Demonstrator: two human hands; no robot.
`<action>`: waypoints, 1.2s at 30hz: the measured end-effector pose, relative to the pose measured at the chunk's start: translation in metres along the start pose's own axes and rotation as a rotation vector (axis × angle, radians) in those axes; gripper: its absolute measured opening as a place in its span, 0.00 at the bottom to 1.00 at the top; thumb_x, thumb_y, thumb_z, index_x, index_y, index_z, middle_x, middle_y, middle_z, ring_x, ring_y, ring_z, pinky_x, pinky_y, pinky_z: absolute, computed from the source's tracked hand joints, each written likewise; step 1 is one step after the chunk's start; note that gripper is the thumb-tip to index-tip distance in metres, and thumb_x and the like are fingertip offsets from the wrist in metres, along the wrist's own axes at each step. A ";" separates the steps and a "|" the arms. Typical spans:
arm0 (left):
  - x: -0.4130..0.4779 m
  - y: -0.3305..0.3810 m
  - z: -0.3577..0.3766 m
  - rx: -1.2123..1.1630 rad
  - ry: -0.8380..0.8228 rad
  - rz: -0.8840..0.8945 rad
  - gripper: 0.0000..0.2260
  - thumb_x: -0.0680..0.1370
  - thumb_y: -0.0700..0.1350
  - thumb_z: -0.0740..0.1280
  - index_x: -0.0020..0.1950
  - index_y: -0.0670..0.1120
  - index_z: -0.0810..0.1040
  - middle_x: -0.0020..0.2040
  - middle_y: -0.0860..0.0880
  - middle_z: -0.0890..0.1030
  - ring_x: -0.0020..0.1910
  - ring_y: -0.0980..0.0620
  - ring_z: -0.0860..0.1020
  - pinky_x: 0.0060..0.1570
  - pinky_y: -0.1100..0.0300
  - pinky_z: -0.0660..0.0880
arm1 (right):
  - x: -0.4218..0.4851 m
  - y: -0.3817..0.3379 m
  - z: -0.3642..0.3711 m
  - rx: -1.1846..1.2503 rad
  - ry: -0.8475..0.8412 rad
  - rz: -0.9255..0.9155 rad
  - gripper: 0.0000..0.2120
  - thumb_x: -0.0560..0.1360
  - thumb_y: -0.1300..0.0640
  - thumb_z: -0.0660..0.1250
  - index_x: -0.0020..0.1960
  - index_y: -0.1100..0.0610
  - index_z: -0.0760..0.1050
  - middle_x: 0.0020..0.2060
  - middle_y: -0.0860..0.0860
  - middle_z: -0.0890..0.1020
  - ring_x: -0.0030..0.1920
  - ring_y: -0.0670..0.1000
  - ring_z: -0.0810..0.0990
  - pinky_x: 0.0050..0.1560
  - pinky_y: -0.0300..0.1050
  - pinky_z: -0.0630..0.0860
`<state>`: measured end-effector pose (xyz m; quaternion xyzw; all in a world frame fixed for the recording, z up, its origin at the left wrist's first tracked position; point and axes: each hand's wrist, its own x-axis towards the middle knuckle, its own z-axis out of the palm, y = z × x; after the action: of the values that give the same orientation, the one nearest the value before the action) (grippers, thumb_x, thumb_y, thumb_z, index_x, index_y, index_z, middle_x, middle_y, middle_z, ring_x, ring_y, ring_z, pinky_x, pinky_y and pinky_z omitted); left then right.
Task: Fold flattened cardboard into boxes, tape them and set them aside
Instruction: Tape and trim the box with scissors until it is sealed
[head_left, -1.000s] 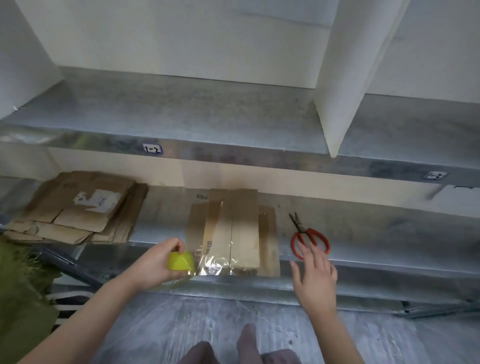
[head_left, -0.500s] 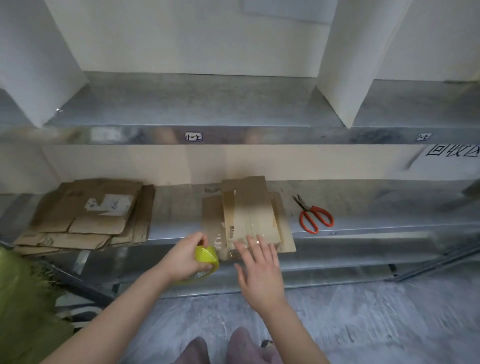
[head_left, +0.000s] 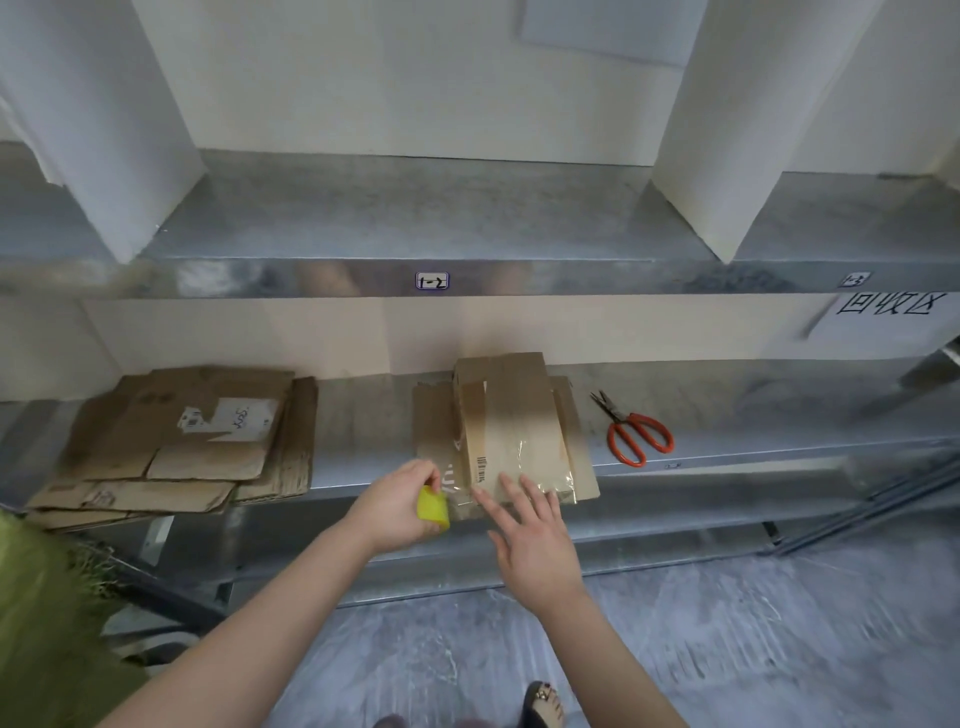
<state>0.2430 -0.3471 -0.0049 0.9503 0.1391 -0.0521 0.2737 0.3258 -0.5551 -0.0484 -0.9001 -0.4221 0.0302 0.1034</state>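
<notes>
A small brown cardboard box (head_left: 506, 423) lies on the lower metal shelf (head_left: 753, 447), its flaps spread beneath it. Shiny clear tape (head_left: 540, 467) runs over its near end. My left hand (head_left: 400, 506) grips a yellow tape roll (head_left: 432, 505) at the box's near left corner, with a strip of tape stretched from the roll to the box. My right hand (head_left: 535, 540) has its fingers spread straight, the fingertips pressing on the taped near edge of the box.
A stack of flattened cardboard (head_left: 182, 441) lies on the shelf at the left. Red-handled scissors (head_left: 634, 434) lie to the right of the box. An upper shelf (head_left: 431, 280) with white dividers hangs above. A green garment (head_left: 47, 623) is at the lower left.
My right hand moved left from beside the scissors onto the box's near edge. My left hand stayed at the box's near left corner with the roll. The camera view shifted right.
</notes>
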 end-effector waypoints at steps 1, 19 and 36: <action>0.003 0.001 -0.003 0.042 0.004 0.016 0.17 0.67 0.50 0.73 0.48 0.53 0.67 0.50 0.55 0.72 0.50 0.52 0.72 0.44 0.58 0.65 | 0.002 0.000 0.000 -0.003 -0.001 -0.004 0.28 0.77 0.49 0.60 0.75 0.39 0.59 0.73 0.49 0.68 0.73 0.57 0.67 0.71 0.59 0.56; -0.023 -0.020 -0.015 -0.158 0.105 0.018 0.21 0.67 0.50 0.77 0.46 0.55 0.65 0.48 0.62 0.70 0.49 0.64 0.68 0.43 0.70 0.63 | 0.011 -0.006 -0.018 -0.019 0.128 -0.034 0.20 0.79 0.44 0.54 0.71 0.40 0.66 0.70 0.49 0.72 0.73 0.56 0.66 0.75 0.58 0.57; -0.057 -0.015 -0.036 0.104 0.356 0.213 0.09 0.72 0.54 0.62 0.49 0.54 0.67 0.47 0.57 0.71 0.48 0.55 0.72 0.47 0.57 0.69 | 0.046 -0.099 -0.034 0.748 0.170 0.067 0.11 0.66 0.41 0.69 0.44 0.46 0.77 0.43 0.43 0.80 0.45 0.43 0.81 0.49 0.47 0.79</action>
<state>0.1855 -0.3293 0.0279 0.9666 0.0812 0.1389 0.1994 0.2852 -0.4634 0.0071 -0.8127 -0.3422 0.1106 0.4584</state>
